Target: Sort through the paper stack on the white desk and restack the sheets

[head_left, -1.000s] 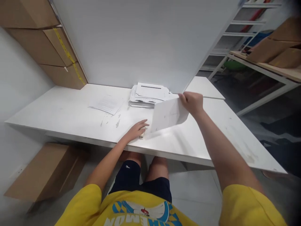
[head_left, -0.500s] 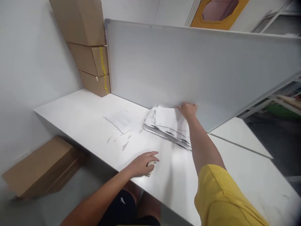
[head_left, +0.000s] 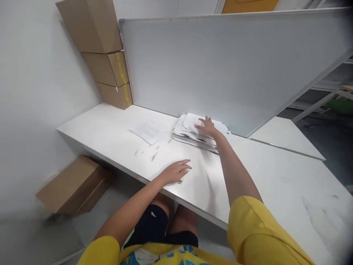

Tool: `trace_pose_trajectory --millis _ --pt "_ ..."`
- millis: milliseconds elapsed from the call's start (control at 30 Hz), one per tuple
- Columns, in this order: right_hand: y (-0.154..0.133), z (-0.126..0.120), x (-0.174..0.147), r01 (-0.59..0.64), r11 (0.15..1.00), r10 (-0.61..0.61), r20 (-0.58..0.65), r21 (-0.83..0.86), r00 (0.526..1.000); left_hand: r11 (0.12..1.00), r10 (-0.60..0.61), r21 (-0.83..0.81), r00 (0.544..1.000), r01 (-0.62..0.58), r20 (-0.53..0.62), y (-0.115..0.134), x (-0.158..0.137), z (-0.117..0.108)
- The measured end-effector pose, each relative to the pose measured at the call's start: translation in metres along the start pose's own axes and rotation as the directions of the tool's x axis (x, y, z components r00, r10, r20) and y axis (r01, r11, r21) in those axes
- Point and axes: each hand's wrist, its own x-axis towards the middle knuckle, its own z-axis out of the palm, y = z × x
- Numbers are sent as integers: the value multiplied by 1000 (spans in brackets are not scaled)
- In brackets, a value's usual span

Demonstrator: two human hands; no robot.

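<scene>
My right hand lies flat, fingers spread, on top of an untidy stack of white papers at the back of the white table, against the grey partition board. It holds nothing. My left hand rests palm down on the table near its front edge, fingers stretched out. A small pale thing peeks out under its fingertips; I cannot tell what it is. A thin separate pile of printed sheets lies left of the stack.
A tall grey partition board stands along the table's back. Three cardboard boxes are stacked in the back left corner. Another cardboard box sits on the floor under the table's left end. Scuff marks dot the tabletop.
My right hand carried a white sheet from mid-table to the stack, let it go and now presses flat on the stack. My left hand stayed on the table. The view swung left and up.
</scene>
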Motion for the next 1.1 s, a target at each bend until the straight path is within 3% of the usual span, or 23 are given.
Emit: trace_pose_trajectory --millis 100,167,233,267,333,367,467,567,633,700,767,900,1100 --pt "2 3 -35 182 981 -165 -207 66 964 999 39 6 999 -39 -15 -6 5 6" --pt "9 19 -79 222 974 -197 -318 44 927 996 85 39 996 -84 -36 -9 8 14" --pt "20 41 -137 117 991 -85 -395 58 915 986 131 111 990 -124 -56 -9 8 24" --pt "26 52 -170 10 996 26 -400 89 916 978 145 160 987 -132 -70 -8 6 29" --pt "41 70 -233 -259 951 303 -356 167 884 956 150 267 985 -122 -87 -2 4 34" --pt "48 77 -262 -331 930 366 -319 158 874 942 148 316 985 -115 -83 1 3 33" --pt "61 92 -334 -361 932 344 -224 -35 912 894 179 422 983 -147 -37 4 7 13" --pt "55 99 -382 -358 927 324 -236 -116 916 853 171 514 978 -88 -116 -13 17 -33" --pt "44 102 -400 -382 919 344 -285 -92 895 813 38 573 973 102 -226 -36 21 -65" --pt "32 105 -409 -400 914 353 -344 -72 870 747 -149 579 930 328 -335 -62 19 -90" --pt "23 109 -411 -413 909 359 -388 -63 849 705 -254 548 881 451 -399 -83 12 -101" --pt "20 112 -407 -416 908 355 -430 -55 830 712 -219 547 880 440 -423 -91 -6 -96" --pt "15 105 -411 -385 921 375 -409 61 832 740 -73 588 908 326 -412 -50 -52 -64"
